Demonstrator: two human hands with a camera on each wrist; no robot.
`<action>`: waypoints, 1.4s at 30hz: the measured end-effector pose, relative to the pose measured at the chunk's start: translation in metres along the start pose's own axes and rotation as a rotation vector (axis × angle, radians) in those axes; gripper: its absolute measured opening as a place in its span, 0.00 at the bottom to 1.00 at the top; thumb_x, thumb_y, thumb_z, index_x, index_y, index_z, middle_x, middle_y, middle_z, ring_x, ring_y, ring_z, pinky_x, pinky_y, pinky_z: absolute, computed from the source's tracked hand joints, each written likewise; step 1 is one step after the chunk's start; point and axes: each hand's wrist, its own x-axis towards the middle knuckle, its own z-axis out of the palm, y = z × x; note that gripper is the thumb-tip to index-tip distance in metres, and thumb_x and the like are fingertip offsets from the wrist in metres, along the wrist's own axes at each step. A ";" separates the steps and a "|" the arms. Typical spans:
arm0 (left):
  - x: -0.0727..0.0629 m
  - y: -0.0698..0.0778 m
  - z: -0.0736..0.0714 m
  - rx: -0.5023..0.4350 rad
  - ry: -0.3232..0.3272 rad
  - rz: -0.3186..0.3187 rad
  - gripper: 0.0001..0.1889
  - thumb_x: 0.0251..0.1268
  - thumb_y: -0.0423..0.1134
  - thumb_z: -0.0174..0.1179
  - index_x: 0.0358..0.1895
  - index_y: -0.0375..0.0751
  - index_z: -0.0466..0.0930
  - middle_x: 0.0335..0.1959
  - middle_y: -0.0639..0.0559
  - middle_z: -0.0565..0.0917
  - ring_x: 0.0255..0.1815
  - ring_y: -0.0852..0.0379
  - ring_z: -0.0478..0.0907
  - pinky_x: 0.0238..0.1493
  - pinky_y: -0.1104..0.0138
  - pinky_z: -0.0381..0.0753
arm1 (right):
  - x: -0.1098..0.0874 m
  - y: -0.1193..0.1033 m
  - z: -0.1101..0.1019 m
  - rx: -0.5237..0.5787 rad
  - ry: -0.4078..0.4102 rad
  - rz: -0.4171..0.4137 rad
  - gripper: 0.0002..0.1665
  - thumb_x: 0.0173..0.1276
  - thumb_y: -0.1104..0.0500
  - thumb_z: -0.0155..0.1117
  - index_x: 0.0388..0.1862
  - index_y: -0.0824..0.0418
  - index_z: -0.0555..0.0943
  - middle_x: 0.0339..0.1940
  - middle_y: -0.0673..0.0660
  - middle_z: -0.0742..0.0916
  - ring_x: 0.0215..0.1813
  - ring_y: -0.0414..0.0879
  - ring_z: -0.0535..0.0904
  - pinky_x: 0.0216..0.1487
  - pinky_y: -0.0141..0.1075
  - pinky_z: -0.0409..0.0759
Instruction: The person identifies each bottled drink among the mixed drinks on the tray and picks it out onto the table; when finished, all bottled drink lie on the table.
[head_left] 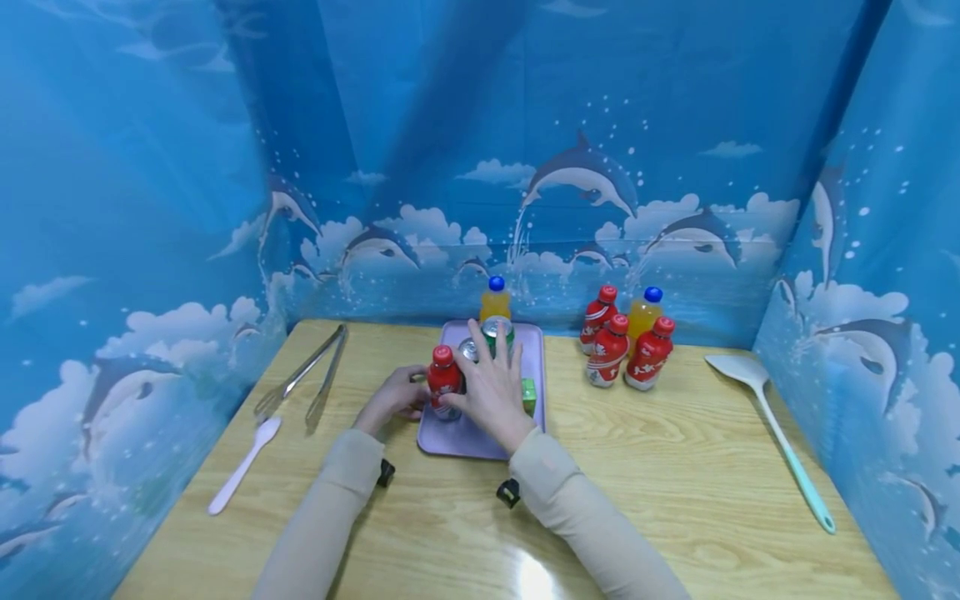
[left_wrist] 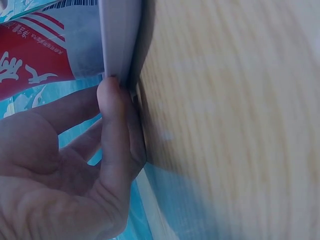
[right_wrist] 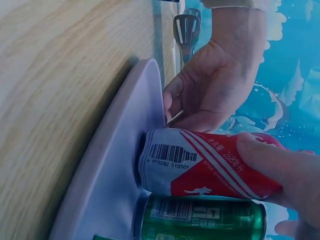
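A red drink bottle (head_left: 442,379) with a red cap stands on the left part of a lavender tray (head_left: 532,350). My right hand (head_left: 491,387) is over the tray with its fingers spread; its thumb lies against the bottle, as the right wrist view also shows. Beside the bottle is a green can (right_wrist: 205,220); another silver-topped can (head_left: 497,327) stands farther back, in front of an orange juice bottle (head_left: 495,302). A small green box (head_left: 528,395) sits by the right hand. At the tray's left edge, my left hand (left_wrist: 75,165) touches the rim with relaxed fingertips.
Metal tongs (head_left: 326,371) and a pale pink spoon (head_left: 246,467) lie at the left. On the right stand several red bottles (head_left: 607,362) around another orange juice bottle (head_left: 643,315). A spatula (head_left: 772,425) lies near the right edge. Blue dolphin-print cloth (head_left: 450,125) encloses the table.
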 end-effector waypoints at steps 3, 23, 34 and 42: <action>-0.001 0.000 0.001 0.004 -0.006 0.013 0.33 0.69 0.30 0.58 0.78 0.44 0.69 0.42 0.41 0.86 0.34 0.55 0.83 0.28 0.70 0.88 | -0.001 -0.001 0.000 0.013 0.029 -0.016 0.46 0.54 0.31 0.80 0.72 0.43 0.81 0.90 0.54 0.58 0.90 0.66 0.41 0.85 0.74 0.45; 0.002 -0.004 -0.001 -0.021 0.014 0.097 0.15 0.74 0.34 0.55 0.59 0.33 0.78 0.31 0.47 0.82 0.28 0.58 0.80 0.27 0.68 0.88 | -0.013 -0.011 -0.014 0.177 0.249 -0.185 0.42 0.54 0.36 0.83 0.67 0.48 0.83 0.75 0.58 0.81 0.84 0.63 0.66 0.81 0.71 0.62; 0.003 -0.002 0.003 -0.027 0.013 0.081 0.06 0.74 0.38 0.58 0.43 0.38 0.79 0.24 0.52 0.78 0.24 0.60 0.78 0.23 0.71 0.86 | -0.020 -0.019 -0.034 0.321 0.310 -0.247 0.42 0.56 0.41 0.84 0.69 0.50 0.81 0.61 0.53 0.90 0.66 0.53 0.85 0.74 0.63 0.78; -0.001 -0.001 0.003 -0.038 0.012 0.082 0.06 0.74 0.37 0.59 0.46 0.38 0.80 0.25 0.54 0.77 0.25 0.60 0.78 0.24 0.70 0.86 | -0.025 -0.025 -0.048 0.495 0.272 -0.271 0.43 0.61 0.49 0.82 0.75 0.50 0.76 0.65 0.53 0.88 0.61 0.47 0.88 0.59 0.39 0.90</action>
